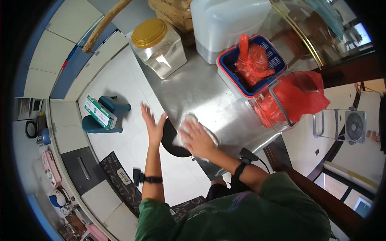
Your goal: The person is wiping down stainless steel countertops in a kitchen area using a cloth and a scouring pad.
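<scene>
My right hand lies palm down over a white cloth, holding it against the stainless steel table. Parts of the cloth show around the fingers; the rest is hidden under the palm. Off the table's left edge, my left hand is raised in the air with thumb and fingers apart, and it holds nothing. Beneath that edge, a round black object is partly covered by the table and the cloth.
A gold-lidded clear jar, a translucent plastic jerrycan and a blue basket with a red plastic bag stand farther back. Right of them is a clear container with another red bag. A blue-green stool carries a box.
</scene>
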{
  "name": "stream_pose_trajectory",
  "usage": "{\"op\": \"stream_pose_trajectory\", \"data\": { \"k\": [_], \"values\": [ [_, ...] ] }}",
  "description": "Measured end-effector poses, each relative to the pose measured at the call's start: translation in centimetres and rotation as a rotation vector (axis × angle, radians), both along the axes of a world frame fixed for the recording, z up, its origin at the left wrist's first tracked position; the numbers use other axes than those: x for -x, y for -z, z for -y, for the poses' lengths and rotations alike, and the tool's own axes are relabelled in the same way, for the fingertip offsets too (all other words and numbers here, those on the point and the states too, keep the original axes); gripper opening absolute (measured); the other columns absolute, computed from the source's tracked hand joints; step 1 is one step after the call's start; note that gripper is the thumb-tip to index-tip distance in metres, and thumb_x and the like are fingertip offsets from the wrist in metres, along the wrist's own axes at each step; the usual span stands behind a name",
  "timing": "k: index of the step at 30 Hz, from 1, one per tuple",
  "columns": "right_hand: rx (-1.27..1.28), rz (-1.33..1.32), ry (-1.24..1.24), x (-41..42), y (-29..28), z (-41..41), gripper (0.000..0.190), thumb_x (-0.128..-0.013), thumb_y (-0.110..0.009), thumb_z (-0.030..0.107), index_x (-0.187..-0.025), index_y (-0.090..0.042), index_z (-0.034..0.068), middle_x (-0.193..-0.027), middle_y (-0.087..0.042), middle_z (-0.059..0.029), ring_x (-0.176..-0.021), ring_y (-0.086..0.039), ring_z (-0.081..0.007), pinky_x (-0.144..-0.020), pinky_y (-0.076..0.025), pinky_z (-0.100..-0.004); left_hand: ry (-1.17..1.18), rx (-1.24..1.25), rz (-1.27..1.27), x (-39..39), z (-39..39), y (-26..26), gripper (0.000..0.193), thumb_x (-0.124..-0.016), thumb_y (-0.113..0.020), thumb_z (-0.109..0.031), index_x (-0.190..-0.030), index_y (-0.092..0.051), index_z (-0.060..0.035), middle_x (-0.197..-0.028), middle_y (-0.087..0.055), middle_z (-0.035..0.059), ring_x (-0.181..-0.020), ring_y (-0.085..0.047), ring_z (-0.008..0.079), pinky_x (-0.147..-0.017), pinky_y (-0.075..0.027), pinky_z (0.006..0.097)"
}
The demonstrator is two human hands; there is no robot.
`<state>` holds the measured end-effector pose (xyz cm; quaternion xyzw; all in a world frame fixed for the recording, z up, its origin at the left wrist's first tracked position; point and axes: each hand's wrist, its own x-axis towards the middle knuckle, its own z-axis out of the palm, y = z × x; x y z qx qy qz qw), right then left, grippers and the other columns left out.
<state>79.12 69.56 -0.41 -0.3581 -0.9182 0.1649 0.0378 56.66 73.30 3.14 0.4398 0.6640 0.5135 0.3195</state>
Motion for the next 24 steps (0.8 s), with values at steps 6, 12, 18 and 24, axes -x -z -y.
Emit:
{"op": "stream_pose_trajectory", "data": {
  "k": [6, 12, 18, 24],
  "values": [
    [-0.032, 0.056, 0.115, -9.8, -0.7, -1.2, 0.071, -0.098, -0.051, 0.050, -0.158, -0.032, 0.017, -0.166, -0.017, -0.0219, -0.153, -0.019, -0.0369, -0.123, -0.011, -0.0563, -0.124, 0.356, -0.008, 2.8, 21.3, 0.9, 0.096, -0.090, -0.075, -0.016, -0.162, -0.012, -0.0135, -0.166, -0.017, 0.0185, -0.154, -0.019, 0.0347, -0.121, -0.021, 0.0542],
    [-0.207, -0.032, 0.390, -4.5, -0.5, -11.3, 0.080, -0.096, -0.052, 0.054, -0.158, -0.031, 0.009, -0.162, -0.016, -0.0329, -0.151, -0.016, -0.0475, -0.123, -0.009, -0.0570, -0.268, 0.507, 0.094, -0.8, 37.3, 1.0, 0.092, -0.092, -0.073, -0.013, -0.162, -0.015, -0.0129, -0.165, -0.020, 0.0194, -0.153, -0.021, 0.0349, -0.121, -0.021, 0.0546],
    [-0.249, -0.110, 0.444, 2.9, 0.6, -12.6, 0.076, -0.097, -0.050, 0.054, -0.157, -0.034, 0.009, -0.161, -0.020, -0.0317, -0.151, -0.017, -0.0460, -0.124, -0.009, -0.0548, -0.248, 0.551, 0.247, -7.0, 39.8, 1.5, 0.092, -0.091, -0.074, -0.016, -0.161, -0.015, -0.0108, -0.164, -0.021, 0.0210, -0.152, -0.021, 0.0359, -0.120, -0.023, 0.0545],
    [-0.051, -0.075, -0.147, -1.9, -1.3, 1.9, 0.064, -0.100, -0.049, 0.047, -0.156, -0.038, 0.017, -0.165, -0.026, -0.0165, -0.153, -0.022, -0.0331, -0.124, -0.015, -0.0515, -0.099, 0.488, 0.194, -6.9, 34.9, 1.5, 0.088, -0.092, -0.073, -0.015, -0.161, -0.018, -0.0095, -0.163, -0.023, 0.0201, -0.151, -0.024, 0.0377, -0.119, -0.026, 0.0547]
  ]
}}
